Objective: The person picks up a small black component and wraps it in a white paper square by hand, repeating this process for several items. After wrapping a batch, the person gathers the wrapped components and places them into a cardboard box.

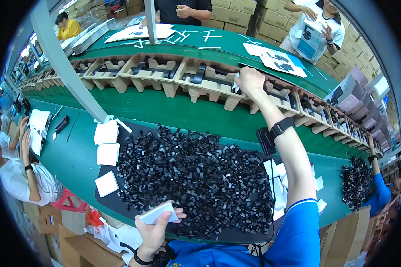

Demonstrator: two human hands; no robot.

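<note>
Head view: left hand [153, 231] clasps small white box [158, 213]

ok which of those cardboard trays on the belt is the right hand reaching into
The right hand reaches the pulp tray at its own wrist, just right of the tray holding a black part; trays further left sit untouched.

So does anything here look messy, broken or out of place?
Nothing looks damaged. The small black plastic parts lie in one loose heap on the dark mat, and white paper slips are scattered unevenly beside the right arm. The moulded pulp trays sit in a tidy row.
</note>
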